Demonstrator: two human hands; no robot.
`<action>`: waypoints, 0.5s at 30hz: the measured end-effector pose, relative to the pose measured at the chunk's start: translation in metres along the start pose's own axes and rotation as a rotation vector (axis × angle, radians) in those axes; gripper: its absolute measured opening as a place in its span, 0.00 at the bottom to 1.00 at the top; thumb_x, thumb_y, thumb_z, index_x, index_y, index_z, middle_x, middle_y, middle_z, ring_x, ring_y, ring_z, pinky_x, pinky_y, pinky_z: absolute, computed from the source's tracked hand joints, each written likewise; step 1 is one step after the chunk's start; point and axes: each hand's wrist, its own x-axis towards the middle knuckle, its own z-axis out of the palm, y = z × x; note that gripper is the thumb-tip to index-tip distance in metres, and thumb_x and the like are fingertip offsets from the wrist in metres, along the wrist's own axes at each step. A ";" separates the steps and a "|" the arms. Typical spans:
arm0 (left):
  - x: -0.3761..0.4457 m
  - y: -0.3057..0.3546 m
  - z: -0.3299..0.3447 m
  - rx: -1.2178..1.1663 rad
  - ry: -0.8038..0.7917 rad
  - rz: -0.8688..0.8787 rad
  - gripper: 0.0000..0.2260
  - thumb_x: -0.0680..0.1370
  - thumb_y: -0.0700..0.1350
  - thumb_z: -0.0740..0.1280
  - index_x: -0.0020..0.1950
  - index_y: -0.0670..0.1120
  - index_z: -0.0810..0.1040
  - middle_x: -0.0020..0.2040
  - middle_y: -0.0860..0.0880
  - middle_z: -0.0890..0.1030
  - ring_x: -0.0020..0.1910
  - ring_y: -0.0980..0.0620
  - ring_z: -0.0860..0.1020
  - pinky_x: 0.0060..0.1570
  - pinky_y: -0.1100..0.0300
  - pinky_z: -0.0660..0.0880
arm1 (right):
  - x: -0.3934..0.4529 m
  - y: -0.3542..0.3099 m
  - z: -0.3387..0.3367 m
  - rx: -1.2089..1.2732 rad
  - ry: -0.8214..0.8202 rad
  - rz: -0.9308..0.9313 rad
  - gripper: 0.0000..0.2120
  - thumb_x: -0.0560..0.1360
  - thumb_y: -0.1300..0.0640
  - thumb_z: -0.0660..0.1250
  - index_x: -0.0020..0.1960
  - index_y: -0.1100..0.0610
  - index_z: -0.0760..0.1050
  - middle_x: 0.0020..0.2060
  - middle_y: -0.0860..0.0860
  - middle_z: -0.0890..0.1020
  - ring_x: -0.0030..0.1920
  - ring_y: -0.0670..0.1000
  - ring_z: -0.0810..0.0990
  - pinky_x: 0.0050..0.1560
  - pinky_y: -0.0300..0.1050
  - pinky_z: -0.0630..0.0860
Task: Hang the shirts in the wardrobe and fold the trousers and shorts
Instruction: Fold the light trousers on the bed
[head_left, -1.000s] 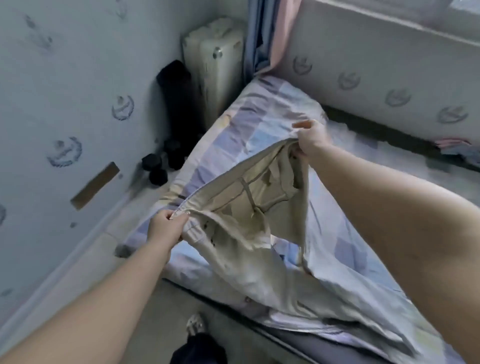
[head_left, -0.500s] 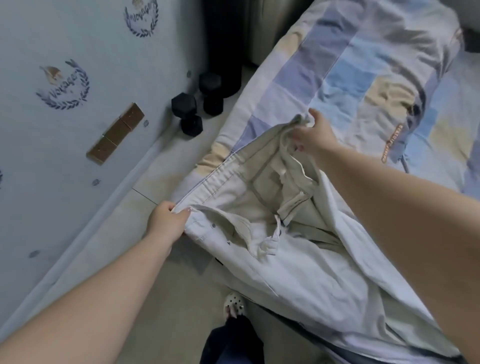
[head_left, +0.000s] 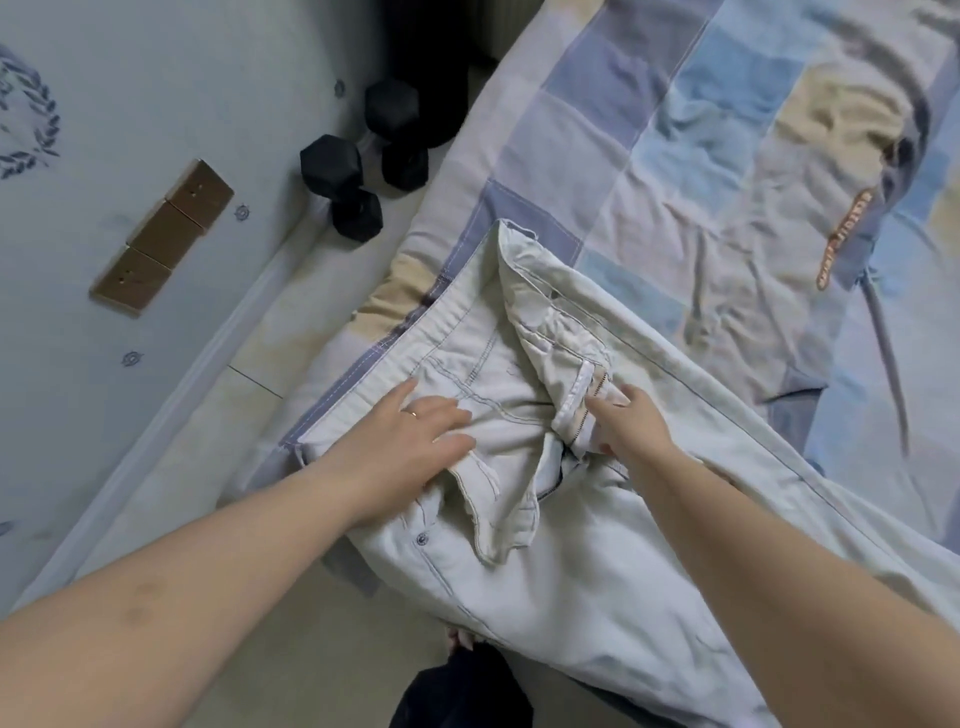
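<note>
Flat and spread, my left hand (head_left: 410, 447) presses the trousers (head_left: 524, 571) onto the bed (head_left: 649, 171) — my right hand (head_left: 631, 423) pinches the open fly; dumbbells (head_left: 363, 161) stand beside.

Pale, off-white trousers (head_left: 545, 519) lie across the near corner of a bed covered in a patchwork quilt (head_left: 701, 156) of blue, lilac and beige squares, their waistband toward the wall and the fly flap turned open. The left hand (head_left: 410, 441) lies flat on the waist area, fingers spread and straight, a ring on one finger, while the right hand (head_left: 631, 423) touches the cloth just beside the open zip — whether it pinches anything cannot be told. On the floor by the wall stand black hexagonal dumbbells (head_left: 358, 171), and three brown plates (head_left: 163, 236) are fixed to the pale wall (head_left: 130, 104).
</note>
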 end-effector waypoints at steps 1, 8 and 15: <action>0.006 0.001 0.003 -0.012 -0.022 0.050 0.26 0.55 0.37 0.78 0.51 0.49 0.81 0.55 0.46 0.82 0.55 0.45 0.81 0.63 0.45 0.66 | 0.000 0.004 0.003 0.094 -0.018 0.041 0.32 0.71 0.50 0.70 0.71 0.56 0.63 0.54 0.56 0.78 0.47 0.55 0.78 0.54 0.53 0.76; 0.025 -0.002 0.007 -0.221 -0.139 0.194 0.18 0.69 0.50 0.55 0.52 0.52 0.80 0.50 0.55 0.82 0.48 0.51 0.81 0.43 0.57 0.78 | -0.001 0.008 0.013 0.582 -0.040 0.054 0.11 0.68 0.55 0.68 0.50 0.51 0.81 0.43 0.52 0.81 0.43 0.54 0.74 0.45 0.49 0.68; 0.043 -0.033 0.006 -0.661 0.134 -0.780 0.12 0.79 0.48 0.64 0.47 0.40 0.79 0.43 0.41 0.81 0.45 0.42 0.77 0.39 0.55 0.64 | -0.026 -0.011 -0.004 0.919 0.111 -0.108 0.12 0.76 0.63 0.63 0.47 0.49 0.81 0.35 0.44 0.82 0.39 0.46 0.78 0.50 0.50 0.72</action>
